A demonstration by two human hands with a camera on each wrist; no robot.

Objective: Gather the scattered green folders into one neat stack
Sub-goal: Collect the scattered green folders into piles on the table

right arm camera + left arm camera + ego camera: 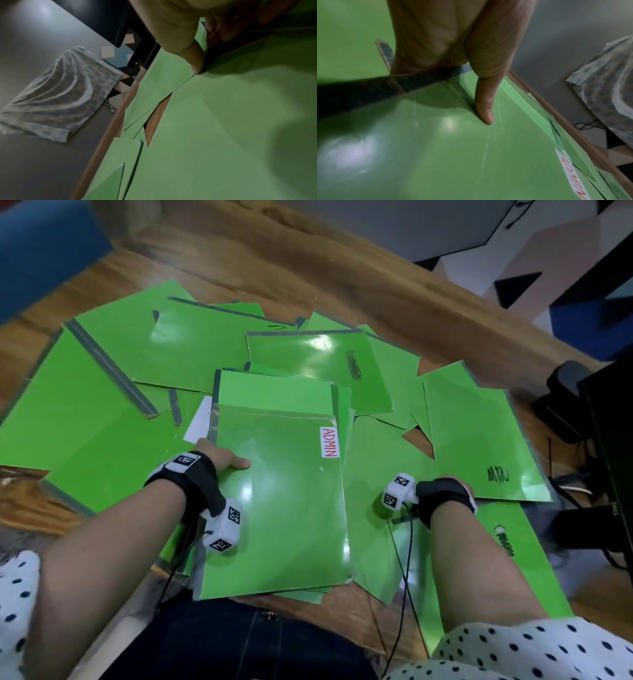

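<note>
So this was mid-gathering, I'd say. The left hand (219, 458) gripped the left edge of the small stack (277, 501) started in front of the person, thumb flat on the top folder, the one with the red ADMIN label (329, 442), and the other fingers tucked underneath. The right hand (445, 491) was down at the near corner of the folder with black scribble (479, 446); the thumb pressed at its edge and the fingers looked curled under, so I'd call that a pinch, though it was murky in the wrist view.

Most of the green folders (171, 350) were spread over the wooden table (308, 268), overlapping at all angles. Far from done, I'd guess.

The next move probably called for sliding that right-side folder over onto the stack and squaring the edges. Room was tight: folders overlapped on every side, some hung off the near edge, and a black monitor (613, 440) stood just right of the pile.
</note>
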